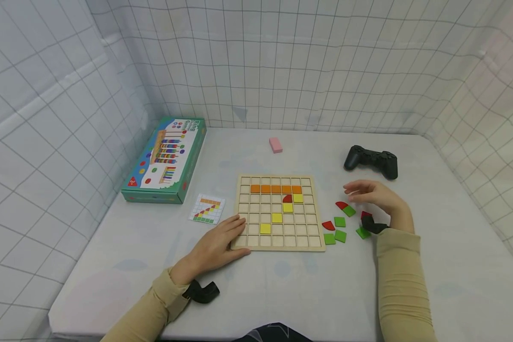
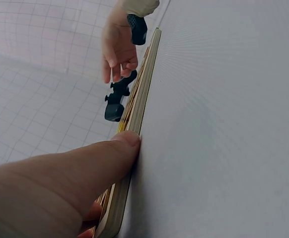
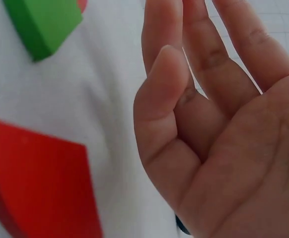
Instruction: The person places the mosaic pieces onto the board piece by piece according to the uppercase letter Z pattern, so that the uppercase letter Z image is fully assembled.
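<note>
A wooden grid board [image 1: 299,248] lies flat on the table. It carries a row of orange squares [image 1: 265,189], several yellow squares [image 1: 277,218] on a diagonal below, and one red quarter-circle piece [image 1: 287,198]. My left hand [image 1: 215,244] rests on the board's near left corner; its thumb [image 2: 119,148] touches the front edge and its fingers lie at the left side. Over the loose pieces right of the board hovers my right hand [image 1: 378,195], fingers loosely bent, holding nothing. Beneath and beside it are green squares [image 1: 339,222] and red quarter-circles [image 3: 40,183].
A pattern card [image 1: 207,209] lies left of the board, near a green-edged toy box [image 1: 164,159]. Behind the board sits a pink block [image 1: 275,145]. At the back right is a black game controller [image 1: 371,161]. Gridded white curtains [image 1: 282,66] enclose the table.
</note>
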`<state>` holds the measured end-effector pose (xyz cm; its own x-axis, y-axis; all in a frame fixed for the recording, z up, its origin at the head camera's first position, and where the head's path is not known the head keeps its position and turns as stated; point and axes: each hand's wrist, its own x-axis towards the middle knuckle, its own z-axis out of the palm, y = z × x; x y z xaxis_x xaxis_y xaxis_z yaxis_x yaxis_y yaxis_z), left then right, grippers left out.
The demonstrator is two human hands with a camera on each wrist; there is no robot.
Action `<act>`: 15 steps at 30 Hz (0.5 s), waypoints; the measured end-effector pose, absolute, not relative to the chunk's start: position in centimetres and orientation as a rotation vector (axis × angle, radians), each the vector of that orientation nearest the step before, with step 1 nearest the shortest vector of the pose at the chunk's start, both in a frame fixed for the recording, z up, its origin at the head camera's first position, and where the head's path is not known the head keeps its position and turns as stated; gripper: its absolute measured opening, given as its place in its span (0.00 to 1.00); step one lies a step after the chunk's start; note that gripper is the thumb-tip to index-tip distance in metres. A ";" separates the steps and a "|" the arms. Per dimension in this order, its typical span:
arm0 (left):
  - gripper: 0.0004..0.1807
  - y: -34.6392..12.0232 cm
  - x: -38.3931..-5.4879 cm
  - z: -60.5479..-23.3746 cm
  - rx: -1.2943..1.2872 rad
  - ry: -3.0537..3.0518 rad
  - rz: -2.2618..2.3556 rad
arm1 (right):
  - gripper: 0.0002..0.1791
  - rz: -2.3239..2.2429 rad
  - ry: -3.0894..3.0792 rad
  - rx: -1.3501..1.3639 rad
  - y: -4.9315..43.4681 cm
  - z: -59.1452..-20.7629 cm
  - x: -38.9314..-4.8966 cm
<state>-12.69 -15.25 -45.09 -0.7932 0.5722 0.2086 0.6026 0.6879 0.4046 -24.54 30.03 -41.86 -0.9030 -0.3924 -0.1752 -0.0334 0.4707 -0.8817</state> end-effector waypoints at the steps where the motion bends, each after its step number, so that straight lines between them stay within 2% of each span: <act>1: 0.39 -15.2 -12.7 -45.1 -0.984 -2.825 -0.714 | 0.26 -1.402 2.368 -0.357 30.0 -42.0 -24.6; 15: 0.39 -15.2 -12.6 -44.8 -0.983 -2.822 -0.728 | 0.26 -1.371 2.313 -0.339 29.6 -42.5 -24.7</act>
